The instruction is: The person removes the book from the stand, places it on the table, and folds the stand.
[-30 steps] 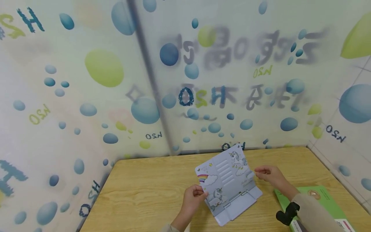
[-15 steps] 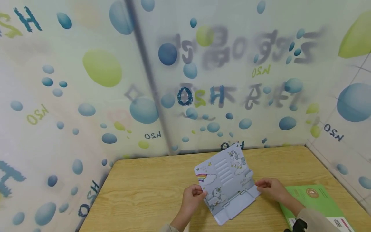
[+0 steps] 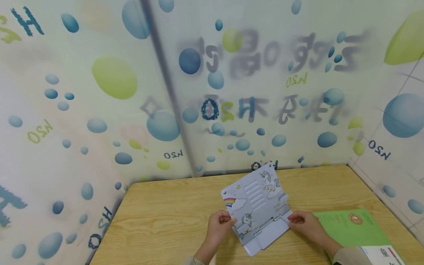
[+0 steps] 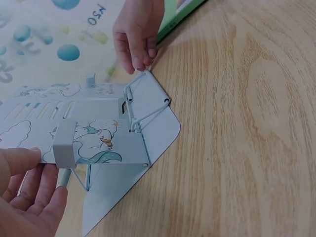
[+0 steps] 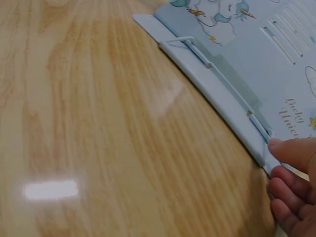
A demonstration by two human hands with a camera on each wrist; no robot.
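A white metal book stand [image 3: 260,206] printed with unicorns stands tilted on the wooden table, its panel leaning back above a flat base. My left hand [image 3: 218,227] pinches the panel's left edge between thumb and fingers, close to a folded white tab [image 4: 64,144]. At the base's right end, my right hand [image 3: 308,226] pinches the front corner. In the right wrist view, that thumb lies by the end of the wire page holder [image 5: 227,79], with the other fingers curled below the edge. Wire supports behind the panel show in the left wrist view.
A green book [image 3: 351,226] lies flat at the right of the wooden table [image 3: 159,221], partly under my right forearm. A white label or booklet [image 3: 381,255] is at its near end. Patterned walls [image 3: 99,154] with blue and green spots rise behind and beside the table.
My right hand has moved down from the panel's right side to the base's front right corner and taken hold there. My left hand keeps its grip on the book stand.
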